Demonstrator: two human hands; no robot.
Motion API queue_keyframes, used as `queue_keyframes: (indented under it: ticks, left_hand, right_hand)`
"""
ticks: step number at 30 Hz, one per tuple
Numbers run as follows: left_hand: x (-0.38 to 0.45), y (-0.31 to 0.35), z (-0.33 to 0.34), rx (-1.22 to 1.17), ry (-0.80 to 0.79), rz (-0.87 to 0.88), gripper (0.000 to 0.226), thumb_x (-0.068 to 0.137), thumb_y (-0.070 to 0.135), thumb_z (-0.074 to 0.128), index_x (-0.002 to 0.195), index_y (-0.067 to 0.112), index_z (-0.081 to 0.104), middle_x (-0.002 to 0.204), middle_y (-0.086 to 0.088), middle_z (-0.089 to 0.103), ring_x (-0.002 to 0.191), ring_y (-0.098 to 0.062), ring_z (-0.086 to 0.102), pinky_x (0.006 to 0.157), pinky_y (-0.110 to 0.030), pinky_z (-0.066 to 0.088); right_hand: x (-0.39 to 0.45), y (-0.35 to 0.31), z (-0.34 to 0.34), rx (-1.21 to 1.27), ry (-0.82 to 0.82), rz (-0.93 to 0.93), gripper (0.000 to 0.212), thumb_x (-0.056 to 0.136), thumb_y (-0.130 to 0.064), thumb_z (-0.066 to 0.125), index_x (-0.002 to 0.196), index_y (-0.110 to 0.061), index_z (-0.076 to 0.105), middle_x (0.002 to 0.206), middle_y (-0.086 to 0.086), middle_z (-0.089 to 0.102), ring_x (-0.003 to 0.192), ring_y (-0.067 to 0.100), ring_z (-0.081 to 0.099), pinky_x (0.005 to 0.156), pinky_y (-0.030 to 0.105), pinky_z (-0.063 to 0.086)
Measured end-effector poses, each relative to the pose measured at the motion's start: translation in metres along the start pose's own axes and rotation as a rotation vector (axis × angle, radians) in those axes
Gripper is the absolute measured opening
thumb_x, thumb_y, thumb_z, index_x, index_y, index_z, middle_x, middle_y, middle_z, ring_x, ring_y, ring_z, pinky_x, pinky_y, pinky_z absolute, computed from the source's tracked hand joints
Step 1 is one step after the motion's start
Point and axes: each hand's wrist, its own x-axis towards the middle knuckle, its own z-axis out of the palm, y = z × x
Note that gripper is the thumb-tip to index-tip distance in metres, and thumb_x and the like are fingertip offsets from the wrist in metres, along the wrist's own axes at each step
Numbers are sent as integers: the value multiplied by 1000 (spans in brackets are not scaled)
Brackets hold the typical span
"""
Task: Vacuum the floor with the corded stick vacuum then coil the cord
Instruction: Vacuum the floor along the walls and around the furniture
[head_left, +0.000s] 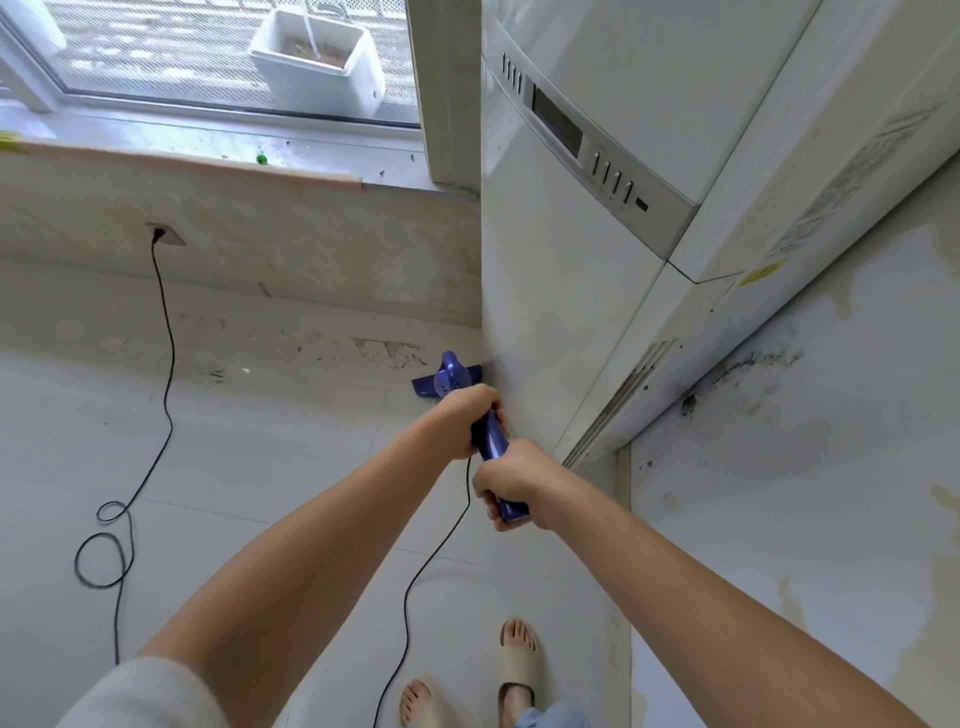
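While you stand on the pale tiled floor (260, 467), which fills the lower left of the frame, a tall white floor-standing air conditioner (597, 260) rises through the upper right, with a stained wall (805, 441) to its right. Across the upper left runs a window (208, 52) with a white planter box (319, 60) outside it, and a dusty sill (208, 150) below.

Your purple corded stick vacuum (491, 439) sits at centre frame, its floor head (447, 379) on the tiles just beside the air conditioner's base. Your left hand (462, 421) grips the handle higher in the frame, fingers curled round it; your right hand (511, 480) holds the handle's near end, its fingers wrapped round too.

The black cord (166, 364) drops from the handle toward the bottom edge, and another stretch climbs the left side, looping twice on the floor before reaching the wall socket (165, 234) under the sill. Your feet in beige slippers (517, 670) show at bottom centre.
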Motion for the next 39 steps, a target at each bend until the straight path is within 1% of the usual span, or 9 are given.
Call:
queue_keyframes:
  ticks: [3,11,16,21,25,30,33,36,39]
  left_hand:
    - [10,1,4,31,50,28,6,84,6,48,89,6,44,59,-3,46,49,-16,46,53,-27,45]
    - [-3,-15,14,3,107,1,6,82,4,50,87,5,48,61,-5,48,53,-19,47,72,-30,46]
    - [-22,-18,21,-60,107,-15,8,83,3,49,76,5,45,63,-7,47,54,-20,46,62,-30,46]
    - [-16,2,19,-83,149,19,16,86,4,48,70,7,44,61,-5,46,54,-18,46,61,-29,44]
    - [7,15,4,-97,212,33,4,87,4,44,87,6,47,58,-3,47,51,-15,45,53,-25,42]
    - [43,41,-27,-67,215,42,54,87,6,41,141,13,40,53,-3,47,46,-16,45,50,-23,42]
    - [53,60,-45,-57,214,54,62,87,6,41,148,14,33,51,-3,47,45,-16,45,51,-24,42]
    - [52,73,-65,-4,197,48,57,83,4,42,140,11,43,54,-5,49,48,-19,47,58,-27,45]
    - [39,80,-75,-42,151,13,17,81,2,45,96,5,53,56,-5,50,51,-19,49,65,-29,46]
  right_hand:
    - [16,2,-1,-40,8,11,33,84,8,47,114,-5,44,74,11,48,53,16,46,42,21,43]
    - [-14,11,-18,-89,-81,18,30,82,10,46,107,-6,44,69,10,45,49,15,44,38,17,40]
    - [-36,7,-30,-176,-136,-4,19,82,8,47,90,-8,46,63,8,46,45,12,45,41,20,42]
    - [-15,-11,-34,-198,-155,-30,16,83,8,48,88,-7,45,61,7,46,45,13,45,41,21,42]
    - [10,-23,-22,-198,-170,-44,16,83,8,48,86,-7,44,60,8,45,45,14,44,41,21,42]
    - [45,-49,0,-154,-193,-32,20,82,10,47,88,-9,41,62,7,43,45,14,43,40,21,41]
    - [58,-69,15,-145,-171,-20,20,83,9,47,86,-10,41,62,7,43,45,14,43,40,19,41]
    - [60,-87,32,-135,-142,25,18,84,8,44,83,-9,40,63,7,41,45,15,40,39,18,39]
    - [49,-101,40,-146,-132,36,16,83,8,43,84,-8,43,60,7,43,41,14,41,39,17,39]
